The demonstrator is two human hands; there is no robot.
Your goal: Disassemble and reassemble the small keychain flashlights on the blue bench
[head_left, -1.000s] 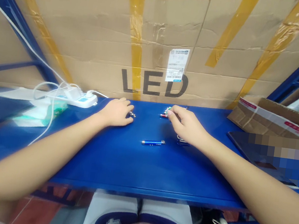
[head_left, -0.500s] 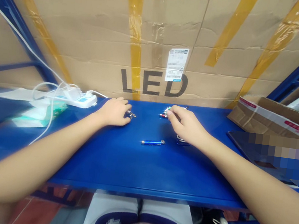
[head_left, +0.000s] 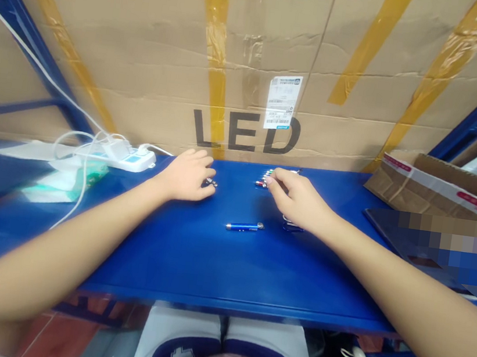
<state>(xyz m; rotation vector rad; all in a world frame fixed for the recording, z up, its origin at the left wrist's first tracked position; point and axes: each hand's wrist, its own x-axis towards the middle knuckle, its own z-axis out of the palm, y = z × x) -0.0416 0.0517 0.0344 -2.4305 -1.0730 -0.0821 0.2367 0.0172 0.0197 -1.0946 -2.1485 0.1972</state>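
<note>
Right below the LED carton, the right hand has its grip pinched on the little torches heaped on the bench. The left hand curls over silver bits; whether it holds any I can't tell. I'd pinch one torch only, lifting straight.

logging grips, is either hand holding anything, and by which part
Cannot tell. Left hand rests on metal bits; right hand touches the ends of small pens.
</note>
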